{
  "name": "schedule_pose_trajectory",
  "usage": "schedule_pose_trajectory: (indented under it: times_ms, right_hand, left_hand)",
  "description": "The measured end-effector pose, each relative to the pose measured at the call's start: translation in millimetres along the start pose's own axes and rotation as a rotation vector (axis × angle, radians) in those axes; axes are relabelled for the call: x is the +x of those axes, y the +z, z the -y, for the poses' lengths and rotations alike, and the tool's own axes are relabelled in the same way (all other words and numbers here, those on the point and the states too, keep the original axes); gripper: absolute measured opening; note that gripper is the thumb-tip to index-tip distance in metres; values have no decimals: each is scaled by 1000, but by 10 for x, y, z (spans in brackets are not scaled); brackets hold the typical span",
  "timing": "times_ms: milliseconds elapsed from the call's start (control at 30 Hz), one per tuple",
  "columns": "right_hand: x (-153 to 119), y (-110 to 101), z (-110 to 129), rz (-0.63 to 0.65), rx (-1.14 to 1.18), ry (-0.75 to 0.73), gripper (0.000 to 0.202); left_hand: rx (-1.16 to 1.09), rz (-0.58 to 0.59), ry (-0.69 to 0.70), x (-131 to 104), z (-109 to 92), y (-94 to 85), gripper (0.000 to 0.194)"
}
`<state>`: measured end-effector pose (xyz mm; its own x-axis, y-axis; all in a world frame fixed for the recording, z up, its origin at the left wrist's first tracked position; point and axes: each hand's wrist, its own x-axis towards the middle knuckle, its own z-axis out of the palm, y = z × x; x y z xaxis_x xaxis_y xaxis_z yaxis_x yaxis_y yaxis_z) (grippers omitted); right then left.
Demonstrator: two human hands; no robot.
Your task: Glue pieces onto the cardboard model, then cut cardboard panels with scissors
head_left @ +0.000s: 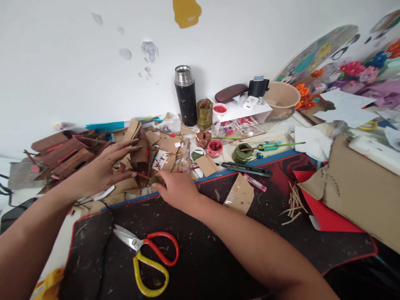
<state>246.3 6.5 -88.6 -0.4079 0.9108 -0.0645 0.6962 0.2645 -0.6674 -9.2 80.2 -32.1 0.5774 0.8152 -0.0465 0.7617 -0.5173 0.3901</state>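
Note:
My left hand is stretched over the cardboard pile, its fingers spread and its thumb apart from them. Close to its fingertips stands a brown-painted cardboard piece; whether they touch it is unclear. At the front edge of the scraps, my right hand pinches a small dark green piece, partly hidden by the fingers. A thin reddish-brown stem seems to run left from that piece. Nearer to me on the dark mat lie scissors with one red and one yellow handle, blades slightly apart.
Brown-painted cardboard shapes are heaped at left. Behind the right hand stand a red paint pot, a green paint pot and a black flask. A black cutter knife lies along the mat edge. A large cardboard sheet is at right.

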Motion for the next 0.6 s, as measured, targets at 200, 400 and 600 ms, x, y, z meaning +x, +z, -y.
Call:
schedule_pose_trajectory:
  times_ms: [200,400,600]
  right_hand:
    - [1,10,-9,-7,-4,-12,34]
    - [1,11,-7,-6,7,-8,34]
    - [1,-2,1,8,-3,-5,35]
  left_hand:
    - [2,-14,-10,-4,-8,-2,88]
    - [10,-13,-9,-1,-1,5,89]
    - [18,-16,-1,4,0,11,87]
